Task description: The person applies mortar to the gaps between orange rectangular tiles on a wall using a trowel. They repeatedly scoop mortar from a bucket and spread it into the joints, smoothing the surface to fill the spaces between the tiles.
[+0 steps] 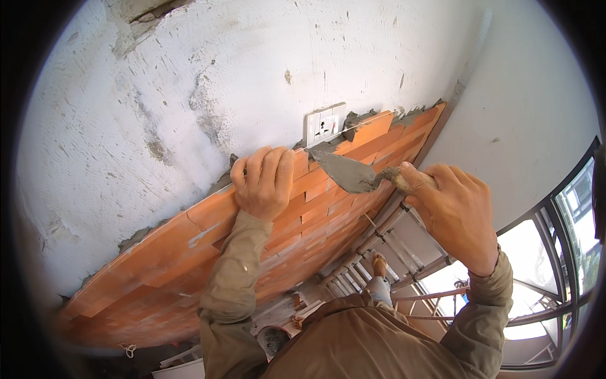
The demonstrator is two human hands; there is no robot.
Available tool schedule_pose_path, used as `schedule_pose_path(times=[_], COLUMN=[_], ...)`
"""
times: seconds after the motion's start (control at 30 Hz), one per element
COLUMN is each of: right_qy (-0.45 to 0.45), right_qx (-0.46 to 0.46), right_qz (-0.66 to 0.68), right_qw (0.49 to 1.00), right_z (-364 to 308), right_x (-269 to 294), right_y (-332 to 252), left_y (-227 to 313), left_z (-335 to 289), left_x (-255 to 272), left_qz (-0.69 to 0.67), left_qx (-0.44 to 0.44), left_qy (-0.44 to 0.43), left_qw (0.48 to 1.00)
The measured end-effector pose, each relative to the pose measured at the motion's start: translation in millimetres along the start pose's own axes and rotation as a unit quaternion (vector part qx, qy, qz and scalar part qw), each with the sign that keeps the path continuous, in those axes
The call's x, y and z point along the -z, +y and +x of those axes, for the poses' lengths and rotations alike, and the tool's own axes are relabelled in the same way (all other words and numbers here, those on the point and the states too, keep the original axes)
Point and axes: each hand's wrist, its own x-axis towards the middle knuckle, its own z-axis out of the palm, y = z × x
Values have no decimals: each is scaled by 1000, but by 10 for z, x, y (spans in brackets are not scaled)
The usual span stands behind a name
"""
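My left hand (265,182) is hooked over the top edge of the orange brick facing, its fingers bent over a thin brick tile (300,164) just below the socket. My right hand (454,208) grips the handle of a pointed trowel (346,172). Its blade is coated in grey mortar. The tip reaches left to the top edge of the tiles, close to my left fingers. Wet mortar (351,125) sits beside the white wall socket (324,124), next to a raised brick tile (372,129). A thin line runs along the top of the course.
Rows of orange brick tiles (297,221) cover the lower wall, below rough white plaster (252,63). At the right is a smooth pale wall (517,126) beside a dark-framed window (549,252). A metal ladder (404,237) lies below, where my foot (379,265) rests.
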Motion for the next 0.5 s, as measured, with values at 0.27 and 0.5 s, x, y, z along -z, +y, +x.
schedule_pose_path(times=[0.27,0.5], right_qy=[-12,-33], right_qx=[11,29], right_qz=[19,-1], right_qw=[1000,999], right_z=[10,-102], right_x=[-147,-31], right_y=[64,155], left_y=[-4,-18], left_z=[-18,-44], left_x=[-31,-30], left_qz=[-9,-9], left_qx=[5,-1], left_qy=[4,-2], left_qw=[1000,1000])
